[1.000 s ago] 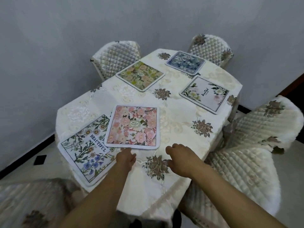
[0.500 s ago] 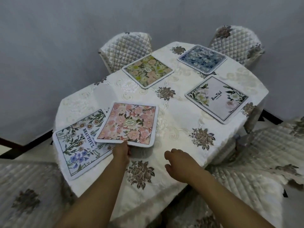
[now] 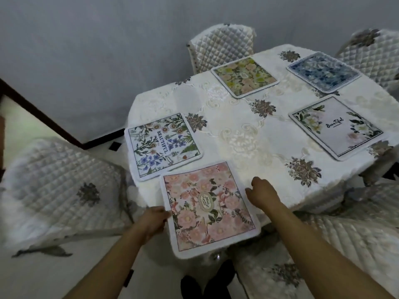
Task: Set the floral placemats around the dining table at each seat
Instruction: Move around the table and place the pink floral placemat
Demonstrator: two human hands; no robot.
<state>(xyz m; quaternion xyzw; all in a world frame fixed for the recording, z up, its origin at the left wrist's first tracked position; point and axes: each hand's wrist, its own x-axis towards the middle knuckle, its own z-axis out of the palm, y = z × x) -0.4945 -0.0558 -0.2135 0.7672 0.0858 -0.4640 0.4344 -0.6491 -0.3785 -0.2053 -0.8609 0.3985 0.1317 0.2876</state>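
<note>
My left hand [image 3: 154, 221] grips the left edge of the pink floral placemat [image 3: 207, 206], which overhangs the near edge of the dining table [image 3: 237, 134]. Beside the mat's right edge my right hand [image 3: 262, 192] hovers with loosely curled fingers and holds nothing. Four more placemats lie flat on the white tablecloth: the "BEAUTIFUL" wildflower mat [image 3: 163, 145] at the left, a yellow-green mat [image 3: 244, 76] at the far side, a blue mat [image 3: 322, 71] at the far right, and a white rose mat [image 3: 336, 127] at the right.
Quilted white chairs surround the table: one at the near left [image 3: 58, 186], one at the far side [image 3: 222, 44], one at the far right [image 3: 373, 52], one at the near right [image 3: 349, 240]. A grey wall stands behind. My dark shoes [image 3: 207, 283] show below.
The pink mat has come off the wildflower mat and moved toward me to the table's near edge, held by my left hand. My right hand shifted next to its right edge. My view swung left.
</note>
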